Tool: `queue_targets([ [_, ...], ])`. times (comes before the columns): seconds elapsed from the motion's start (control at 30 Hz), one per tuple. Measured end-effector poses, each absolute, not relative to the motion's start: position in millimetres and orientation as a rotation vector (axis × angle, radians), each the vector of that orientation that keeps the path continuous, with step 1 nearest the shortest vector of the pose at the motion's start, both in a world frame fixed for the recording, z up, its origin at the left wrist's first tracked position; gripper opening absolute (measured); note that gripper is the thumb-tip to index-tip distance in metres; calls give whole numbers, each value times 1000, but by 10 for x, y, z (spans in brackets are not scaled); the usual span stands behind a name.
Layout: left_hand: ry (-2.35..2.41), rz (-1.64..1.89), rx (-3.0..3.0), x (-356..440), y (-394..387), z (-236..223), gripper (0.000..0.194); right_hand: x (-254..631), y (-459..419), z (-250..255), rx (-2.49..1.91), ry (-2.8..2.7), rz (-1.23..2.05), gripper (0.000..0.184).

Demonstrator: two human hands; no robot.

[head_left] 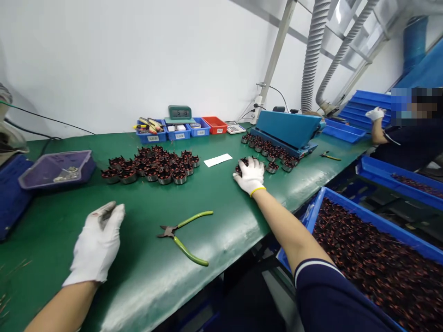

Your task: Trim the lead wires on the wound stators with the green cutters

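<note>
My right hand (250,176), in a white glove with a yellow cuff edge, reaches across the bench with its fingers curled over a copper-wound motor stator (238,168). The glove covers most of that stator. More stators (272,167) stand just beyond it. My left hand (98,242), also gloved, is at the left above the green bench, its fingers curled in towards the thumb and nothing visible in them. Between my hands lie green-handled cutting pliers (168,231), jaws and handles spread. A cluster of stators (152,167) stands behind them, near a white paper strip (218,160).
A purple tray (57,171) stands at the left. Along the wall are small blue bins (151,136), a digital clock (180,112) and a red bin (215,124). A blue machine (287,129) is behind the right-hand stators. A full blue crate (377,214) and a co-worker (408,138) are at the right.
</note>
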State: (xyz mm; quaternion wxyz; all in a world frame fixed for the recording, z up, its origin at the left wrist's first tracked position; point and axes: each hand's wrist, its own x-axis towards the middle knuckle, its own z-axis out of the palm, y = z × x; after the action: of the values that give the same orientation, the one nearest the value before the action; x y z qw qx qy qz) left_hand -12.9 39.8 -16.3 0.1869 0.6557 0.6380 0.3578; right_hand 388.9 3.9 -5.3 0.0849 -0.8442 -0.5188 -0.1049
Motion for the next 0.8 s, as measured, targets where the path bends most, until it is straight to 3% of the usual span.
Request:
queue_targets([
  [0.2,1780,984,1624,12,295,-42,47,4553,381,-86,-2603,-1399,-373,59],
  [0.37,1668,1104,1664,-41,342,-228,60,4658,601,-84,-2574,-1139,-481,78],
  [0.47,1709,1075,1775,-26,307,-232,63,4264,599,-113,-2234,-1424,-335,80],
  [0.57,1786,1014,1859,24,247,-184,63,3502,373,-132,-1756,-1844,210,83],
  [0.63,1822,995,1902,53,217,-168,65,2935,106,-138,-1440,-2077,484,97],
  [0.7,1847,989,1959,68,201,-182,68,2465,-170,-144,-1270,-2316,481,114],
  [0.8,1875,1037,2071,82,189,-251,69,2132,-399,-141,-1184,-2562,297,97],
])
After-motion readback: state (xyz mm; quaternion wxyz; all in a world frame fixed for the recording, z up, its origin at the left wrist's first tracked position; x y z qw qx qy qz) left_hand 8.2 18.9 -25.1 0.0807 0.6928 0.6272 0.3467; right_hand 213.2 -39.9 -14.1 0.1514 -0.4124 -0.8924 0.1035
